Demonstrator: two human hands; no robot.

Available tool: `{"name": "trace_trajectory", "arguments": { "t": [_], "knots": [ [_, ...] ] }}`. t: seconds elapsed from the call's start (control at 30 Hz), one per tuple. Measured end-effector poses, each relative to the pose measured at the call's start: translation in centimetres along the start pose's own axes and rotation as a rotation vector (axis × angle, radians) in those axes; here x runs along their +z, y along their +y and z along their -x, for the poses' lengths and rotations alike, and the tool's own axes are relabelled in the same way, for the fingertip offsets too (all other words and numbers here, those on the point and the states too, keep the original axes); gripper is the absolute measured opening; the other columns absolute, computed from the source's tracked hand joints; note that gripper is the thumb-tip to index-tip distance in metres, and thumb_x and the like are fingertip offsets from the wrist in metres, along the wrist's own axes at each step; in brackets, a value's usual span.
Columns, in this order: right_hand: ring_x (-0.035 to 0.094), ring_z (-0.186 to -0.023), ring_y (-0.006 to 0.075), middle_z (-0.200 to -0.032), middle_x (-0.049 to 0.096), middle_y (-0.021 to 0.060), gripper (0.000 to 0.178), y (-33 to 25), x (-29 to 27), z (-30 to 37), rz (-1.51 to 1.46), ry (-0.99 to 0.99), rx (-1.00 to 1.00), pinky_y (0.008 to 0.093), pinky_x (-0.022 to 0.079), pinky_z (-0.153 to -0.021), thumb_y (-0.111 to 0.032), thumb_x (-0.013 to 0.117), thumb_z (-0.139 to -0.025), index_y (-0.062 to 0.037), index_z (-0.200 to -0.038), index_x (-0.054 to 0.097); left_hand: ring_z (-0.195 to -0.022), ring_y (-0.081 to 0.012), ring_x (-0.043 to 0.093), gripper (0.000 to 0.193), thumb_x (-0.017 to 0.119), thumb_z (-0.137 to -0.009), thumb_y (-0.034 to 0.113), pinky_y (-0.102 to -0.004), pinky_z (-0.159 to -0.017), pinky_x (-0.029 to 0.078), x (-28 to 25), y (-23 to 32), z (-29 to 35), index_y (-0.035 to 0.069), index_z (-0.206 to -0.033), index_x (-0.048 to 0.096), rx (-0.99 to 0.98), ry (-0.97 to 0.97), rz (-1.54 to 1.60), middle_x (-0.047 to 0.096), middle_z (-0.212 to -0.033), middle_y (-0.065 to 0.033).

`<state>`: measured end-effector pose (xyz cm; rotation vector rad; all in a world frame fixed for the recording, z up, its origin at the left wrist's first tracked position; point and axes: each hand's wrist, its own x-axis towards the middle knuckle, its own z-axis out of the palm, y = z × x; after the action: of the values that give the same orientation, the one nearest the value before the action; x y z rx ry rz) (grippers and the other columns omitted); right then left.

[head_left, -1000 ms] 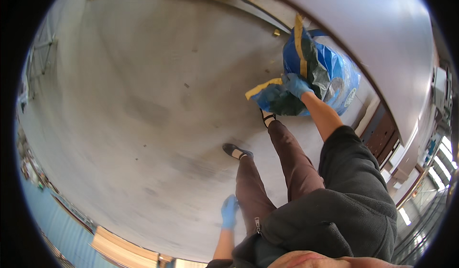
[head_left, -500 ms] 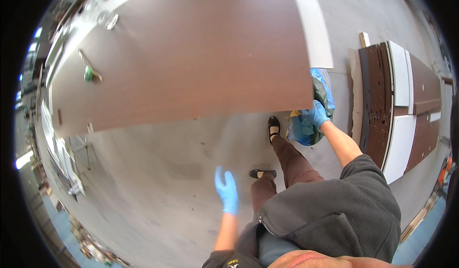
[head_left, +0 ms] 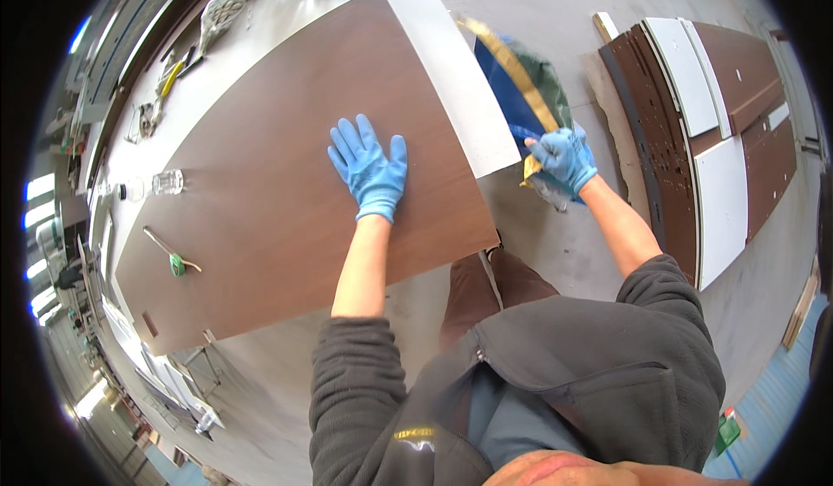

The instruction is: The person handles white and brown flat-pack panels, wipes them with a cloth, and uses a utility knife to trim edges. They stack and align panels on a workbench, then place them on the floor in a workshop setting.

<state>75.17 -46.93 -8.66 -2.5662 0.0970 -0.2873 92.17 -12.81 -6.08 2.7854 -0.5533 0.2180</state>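
Observation:
My left hand [head_left: 369, 169], in a blue glove, lies flat with spread fingers on a large brown panel [head_left: 269, 200]. That panel rests on a white-topped table [head_left: 442, 78]. Beyond the table's right end, my gloved right hand [head_left: 566, 160] is closed on the edge of a blue, green and yellow plastic bag [head_left: 534, 78]. Part of the bag is hidden behind the table corner and my fingers. A green object with a pale strip [head_left: 177, 265] lies on the panel toward its left end.
A stack of brown and white boards [head_left: 724, 174] stands to the right. Glass jars [head_left: 168, 181], a yellow-handled tool [head_left: 169, 80] and other tools sit along the table's far left side. Grey floor [head_left: 555, 243] shows between table and stack.
My left hand has moved from above the floor up onto the panel. My right hand has raised the bag's edge beside the table. The view has shifted, and my body is nearer the table.

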Motion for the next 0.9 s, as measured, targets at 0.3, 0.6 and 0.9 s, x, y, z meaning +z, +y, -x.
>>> {"name": "trace_trajectory", "arguments": {
  "t": [0.3,0.6,0.9],
  "knots": [
    [0.055,-0.055,0.0381,-0.059,0.052,0.0188,0.053,-5.1,0.9,-4.9,-0.283,0.056,0.168,0.0456,0.04,-0.054,-0.032,0.071,-0.1,-0.0061,-0.058,0.052,-0.157,-0.0476,0.021,0.082,0.059,-0.1,0.051,-0.0627,-0.127,0.014,1.7,0.0,-0.6,0.003,-0.161,0.036,0.007,-0.042,-0.119,0.029,-0.168,-0.0286],
    [0.042,-0.056,0.0138,-0.057,0.046,0.0086,0.057,-3.6,3.0,-2.5,-0.583,0.34,0.486,0.036,0.037,-0.054,-0.04,0.066,-0.105,-0.0021,-0.063,0.054,-0.158,-0.048,0.02,0.085,0.061,-0.098,0.05,-0.0629,-0.127,0.013,1.5,0.1,-0.8,0.002,-0.163,0.032,0.015,-0.075,-0.122,0.025,-0.169,-0.0285],
    [0.054,-0.137,0.0405,-0.152,0.053,0.024,0.099,4.3,4.3,-2.6,0.243,0.495,0.703,0.0417,0.039,-0.121,-0.035,0.092,-0.07,0.0011,-0.15,0.046,-0.159,-0.0478,0.018,0.087,0.059,-0.099,0.05,-0.0618,-0.127,0.011,2.0,0.1,-0.8,0.005,-0.166,0.027,0.013,-0.085,-0.112,0.022,-0.171,-0.0278]
  ]
}}
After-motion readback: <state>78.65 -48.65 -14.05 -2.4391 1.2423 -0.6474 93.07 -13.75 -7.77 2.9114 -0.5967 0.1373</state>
